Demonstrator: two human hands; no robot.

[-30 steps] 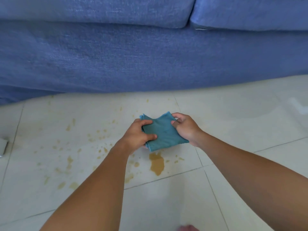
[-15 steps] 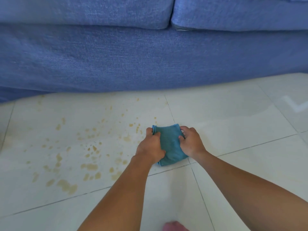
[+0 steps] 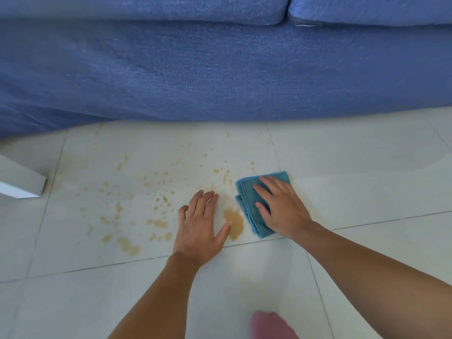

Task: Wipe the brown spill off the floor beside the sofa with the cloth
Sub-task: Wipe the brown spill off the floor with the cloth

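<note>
A folded teal cloth (image 3: 248, 199) lies flat on the pale tiled floor, just right of a brown puddle (image 3: 235, 223). My right hand (image 3: 281, 206) presses down on the cloth with fingers spread over it. My left hand (image 3: 200, 228) rests flat on the tile left of the puddle, fingers apart, holding nothing; its thumb touches the puddle's edge. Smaller brown drops and smears (image 3: 137, 216) scatter across the tile to the left, reaching toward the sofa.
A blue fabric sofa (image 3: 220, 69) fills the upper part of the view, its base meeting the floor behind the spill. A white object's corner (image 3: 22, 182) sits at the left edge. Something pink and blurred (image 3: 269, 324) shows at the bottom.
Both hands held the cloth over the puddle before. Now the left hand has let go and lies on the floor, while the right hand has the cloth pressed down right of the puddle.
</note>
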